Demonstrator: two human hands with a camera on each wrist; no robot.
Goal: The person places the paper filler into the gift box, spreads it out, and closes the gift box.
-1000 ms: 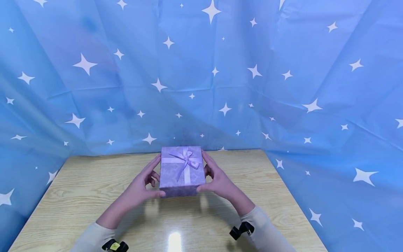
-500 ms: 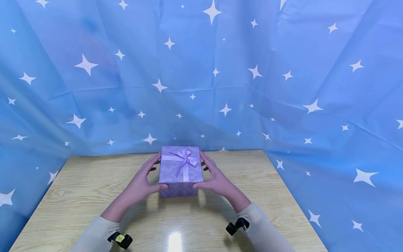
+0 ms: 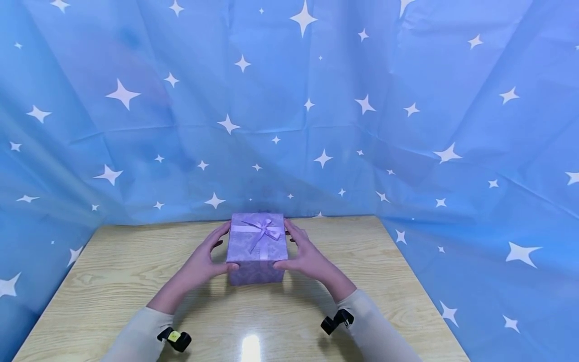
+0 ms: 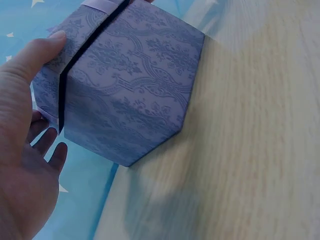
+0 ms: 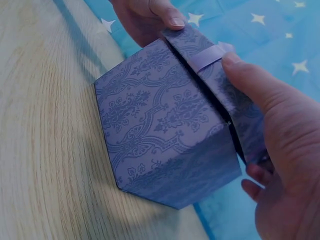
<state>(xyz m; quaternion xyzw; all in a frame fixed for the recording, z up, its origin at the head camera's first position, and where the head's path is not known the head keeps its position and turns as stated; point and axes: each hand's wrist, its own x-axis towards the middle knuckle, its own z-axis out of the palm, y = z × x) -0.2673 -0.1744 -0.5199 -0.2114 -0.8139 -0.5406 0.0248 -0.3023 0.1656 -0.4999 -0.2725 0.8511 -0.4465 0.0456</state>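
A purple gift box point(image 3: 256, 276) stands near the table's back edge. Its lid point(image 3: 244, 246) bears a lilac ribbon tied in a bow point(image 3: 263, 230). My left hand point(image 3: 201, 264) holds the lid's left side, thumb at the front corner and fingers along the side. Opposite it, my right hand point(image 3: 312, 259) holds the right side in the same way. Both wrist views show a dark gap between the lid point(image 5: 247, 117) and the patterned box base point(image 4: 132, 85). The box's inside is hidden.
The wood-grain table point(image 3: 135, 261) spreads out around the box. Close behind it and along both sides hangs a blue curtain point(image 3: 289, 151) with white stars. Black wrist devices point(image 3: 336, 321) sit on both pale sleeves.
The lid and my right hand have shifted slightly left, and the lid looks a little smaller. More of the box's front shows below the lid's front top edge. Both hands keep their hold.
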